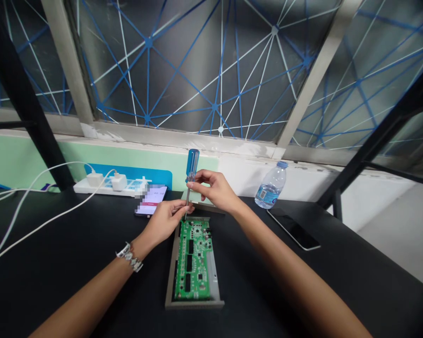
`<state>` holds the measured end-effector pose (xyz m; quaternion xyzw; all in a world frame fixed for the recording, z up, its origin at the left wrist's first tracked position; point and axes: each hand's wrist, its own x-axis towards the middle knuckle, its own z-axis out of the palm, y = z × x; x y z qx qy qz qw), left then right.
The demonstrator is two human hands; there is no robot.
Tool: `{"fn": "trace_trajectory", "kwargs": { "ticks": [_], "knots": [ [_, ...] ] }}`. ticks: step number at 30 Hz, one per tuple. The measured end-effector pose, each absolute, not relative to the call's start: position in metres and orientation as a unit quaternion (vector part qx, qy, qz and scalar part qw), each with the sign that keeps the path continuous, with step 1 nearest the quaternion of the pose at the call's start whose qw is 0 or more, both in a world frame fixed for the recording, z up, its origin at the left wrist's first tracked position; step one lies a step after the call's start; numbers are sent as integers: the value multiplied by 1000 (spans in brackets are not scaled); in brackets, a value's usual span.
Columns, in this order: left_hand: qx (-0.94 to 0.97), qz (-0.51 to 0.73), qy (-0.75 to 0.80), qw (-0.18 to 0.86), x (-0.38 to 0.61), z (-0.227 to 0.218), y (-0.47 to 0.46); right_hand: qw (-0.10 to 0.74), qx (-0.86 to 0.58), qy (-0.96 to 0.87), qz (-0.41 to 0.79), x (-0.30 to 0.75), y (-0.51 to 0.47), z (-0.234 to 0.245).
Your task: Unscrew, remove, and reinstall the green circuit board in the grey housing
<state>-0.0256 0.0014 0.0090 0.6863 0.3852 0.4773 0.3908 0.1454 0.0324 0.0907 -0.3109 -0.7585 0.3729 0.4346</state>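
A screwdriver [192, 162] with a clear blue handle stands nearly upright, its tip down at the far left corner of a green circuit board [194, 263]. My right hand [214, 188] pinches it at the lower end of the handle. Lower down, the thumb and fingers of my left hand [165, 219] close around the shaft, just above the board. The board sits in a shallow grey metal tray [169, 281] lying lengthwise in front of me. Whether a screw is under the tip is too small to tell.
On the black table [91, 249] a phone with a lit screen [151, 199] lies left of the tray, near a white power strip [107, 185] with plugs and cables. To the right are a water bottle [270, 187] and a dark phone [292, 228]. A flat metal piece [207, 206] lies behind the tray.
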Motion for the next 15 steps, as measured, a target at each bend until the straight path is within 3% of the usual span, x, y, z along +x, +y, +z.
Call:
{"fn": "trace_trajectory", "kwargs": {
  "ticks": [4, 8, 11, 15],
  "knots": [
    [693, 476, 397, 369, -24, 2, 4, 499, -351, -759, 228, 137, 25, 86],
    [704, 477, 403, 338, -22, 0, 3, 503, -417, -743, 147, 129, 12, 87],
    [704, 482, 403, 331, -22, 1, 1, 484, -415, -752, 167, 130, 12, 90],
    [690, 486, 400, 357, -22, 1, 2, 438, -327, -776, 315, 142, 24, 95]
  ]
}}
